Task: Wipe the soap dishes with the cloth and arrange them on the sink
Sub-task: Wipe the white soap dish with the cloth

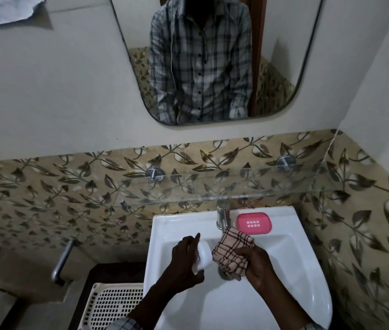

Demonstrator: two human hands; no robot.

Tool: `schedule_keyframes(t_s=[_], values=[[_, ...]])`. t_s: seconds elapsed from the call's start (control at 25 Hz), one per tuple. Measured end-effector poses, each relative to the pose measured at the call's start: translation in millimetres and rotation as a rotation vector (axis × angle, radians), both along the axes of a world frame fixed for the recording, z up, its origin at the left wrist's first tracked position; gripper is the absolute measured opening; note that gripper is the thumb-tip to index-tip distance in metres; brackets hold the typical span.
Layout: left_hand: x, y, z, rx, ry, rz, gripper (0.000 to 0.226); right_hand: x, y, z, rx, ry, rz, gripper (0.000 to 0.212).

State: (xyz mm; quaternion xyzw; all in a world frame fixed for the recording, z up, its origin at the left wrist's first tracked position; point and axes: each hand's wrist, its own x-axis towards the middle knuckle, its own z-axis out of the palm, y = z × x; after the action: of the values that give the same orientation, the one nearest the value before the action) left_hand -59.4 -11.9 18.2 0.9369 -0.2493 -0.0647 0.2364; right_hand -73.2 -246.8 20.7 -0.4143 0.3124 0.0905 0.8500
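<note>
My left hand (pixel 185 260) grips a white soap dish (pixel 204 257) over the white sink (pixel 176 225), its fingers curled round the dish's left side. My right hand (pixel 256 266) holds a folded beige cloth with dark checked lines (pixel 232 251) just to the right of the white dish, close to it or touching it. A pink soap dish (pixel 254 223) with small drain slots lies flat on the sink's back rim, to the right of the chrome tap (pixel 223 216). The drain is partly hidden under the cloth.
A glass shelf (pixel 212 186) on chrome brackets juts out above the tap. A mirror (pixel 212 60) hangs on the wall above. A cream perforated basket (pixel 114 303) stands at the lower left beside the sink, near a chrome pipe (pixel 62 260).
</note>
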Motion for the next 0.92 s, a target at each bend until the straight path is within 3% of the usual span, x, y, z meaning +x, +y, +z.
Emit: schedule_keyframes(t_s=[0.2, 0.36, 0.48, 0.6, 0.68, 0.76, 0.84, 0.92], values=[[0, -3, 8, -0.209, 0.133, 0.089, 0.107, -6, 10, 12, -0.341, -0.107, 0.110, 0.029], [4, -12, 8, -0.444, 0.227, 0.141, 0.084, 5, 26, 27, -0.183, -0.144, 0.149, 0.030], [4, -39, 26, -0.767, 0.525, 0.390, 0.049, 18, 53, 41, -0.040, -0.121, 0.180, 0.026], [8, -45, 26, -0.994, 0.679, 0.530, 0.083, 20, 64, 42, -0.152, -0.267, 0.273, 0.032], [8, -38, 29, -1.046, 0.683, 0.482, 0.092, 18, 61, 39, -0.224, -0.379, 0.380, 0.034], [19, -35, 36, -1.060, 0.735, 0.605, 0.094, 16, 56, 33, -0.356, -0.453, 0.517, 0.015], [33, -35, 41, -1.014, 0.757, 0.697, 0.084, 13, 52, 24, -0.506, -0.544, 0.618, 0.007], [38, -34, 44, -0.947, 0.794, 0.704, 0.074, 9, 42, 14, -0.732, -0.775, 0.721, 0.012]])
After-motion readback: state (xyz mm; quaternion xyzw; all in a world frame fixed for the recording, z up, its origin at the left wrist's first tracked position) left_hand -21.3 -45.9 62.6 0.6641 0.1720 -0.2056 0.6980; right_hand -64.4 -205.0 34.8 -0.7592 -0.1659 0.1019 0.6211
